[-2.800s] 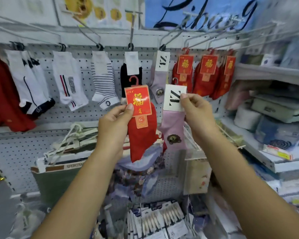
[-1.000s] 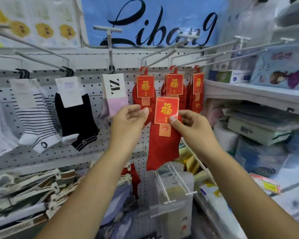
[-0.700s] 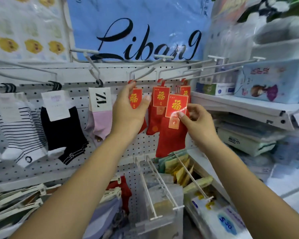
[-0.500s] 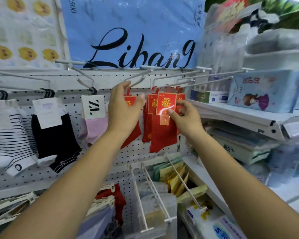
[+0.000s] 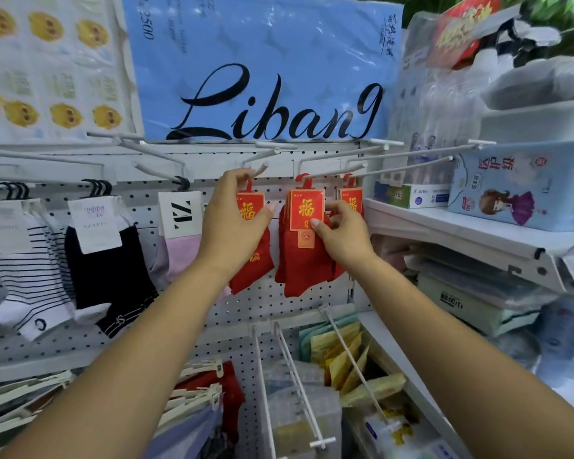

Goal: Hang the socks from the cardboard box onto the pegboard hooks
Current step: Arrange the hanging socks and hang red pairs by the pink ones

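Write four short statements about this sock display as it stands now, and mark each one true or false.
1. The right hand pinches the gold-printed card of the middle red sock. True.
2. The left hand hangs idle and holds nothing. False: it is raised at the pegboard and holds the left red sock by its card.
3. The black sock hangs to the right of the red ones. False: it hangs to their left, between the striped sock and the lilac sock.
4. A blue sign with black script is above the pegboard. True.
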A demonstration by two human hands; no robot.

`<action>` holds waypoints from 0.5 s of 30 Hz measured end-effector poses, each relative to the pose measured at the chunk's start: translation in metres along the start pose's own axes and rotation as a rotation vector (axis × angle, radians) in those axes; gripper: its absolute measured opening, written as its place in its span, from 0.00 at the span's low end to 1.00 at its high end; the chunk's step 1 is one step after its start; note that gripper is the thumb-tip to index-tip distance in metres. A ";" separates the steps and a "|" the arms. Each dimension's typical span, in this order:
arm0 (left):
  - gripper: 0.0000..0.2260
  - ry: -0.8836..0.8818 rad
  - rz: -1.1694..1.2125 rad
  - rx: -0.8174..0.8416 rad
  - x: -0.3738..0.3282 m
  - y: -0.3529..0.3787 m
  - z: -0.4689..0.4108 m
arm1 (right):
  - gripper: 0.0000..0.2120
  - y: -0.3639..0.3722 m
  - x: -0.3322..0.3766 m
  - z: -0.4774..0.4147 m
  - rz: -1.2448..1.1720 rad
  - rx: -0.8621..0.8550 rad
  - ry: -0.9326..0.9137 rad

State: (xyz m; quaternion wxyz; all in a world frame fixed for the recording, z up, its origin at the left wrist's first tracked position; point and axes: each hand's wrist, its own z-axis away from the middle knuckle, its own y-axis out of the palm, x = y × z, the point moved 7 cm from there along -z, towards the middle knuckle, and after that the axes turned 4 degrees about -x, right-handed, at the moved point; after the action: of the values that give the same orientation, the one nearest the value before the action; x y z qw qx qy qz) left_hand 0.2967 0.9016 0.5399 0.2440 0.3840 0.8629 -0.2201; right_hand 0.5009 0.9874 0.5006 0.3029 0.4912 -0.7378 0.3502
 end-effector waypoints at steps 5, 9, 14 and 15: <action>0.22 0.003 -0.061 0.014 0.000 -0.001 -0.001 | 0.17 0.001 -0.003 -0.002 0.039 0.031 -0.001; 0.24 -0.012 -0.087 0.037 -0.003 -0.003 0.000 | 0.22 -0.002 -0.008 0.002 0.067 0.036 0.017; 0.29 -0.071 -0.028 0.079 -0.007 -0.009 0.020 | 0.22 -0.019 -0.010 0.021 0.118 -0.020 0.010; 0.29 -0.086 -0.020 0.069 -0.007 -0.011 0.028 | 0.22 -0.023 -0.008 0.028 0.122 -0.018 -0.004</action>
State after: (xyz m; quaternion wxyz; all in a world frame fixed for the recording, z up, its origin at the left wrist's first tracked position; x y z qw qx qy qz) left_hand 0.2993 0.8753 0.5246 0.2651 0.3737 0.8473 -0.2685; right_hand 0.5219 0.9624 0.4832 0.2841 0.4432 -0.7700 0.3604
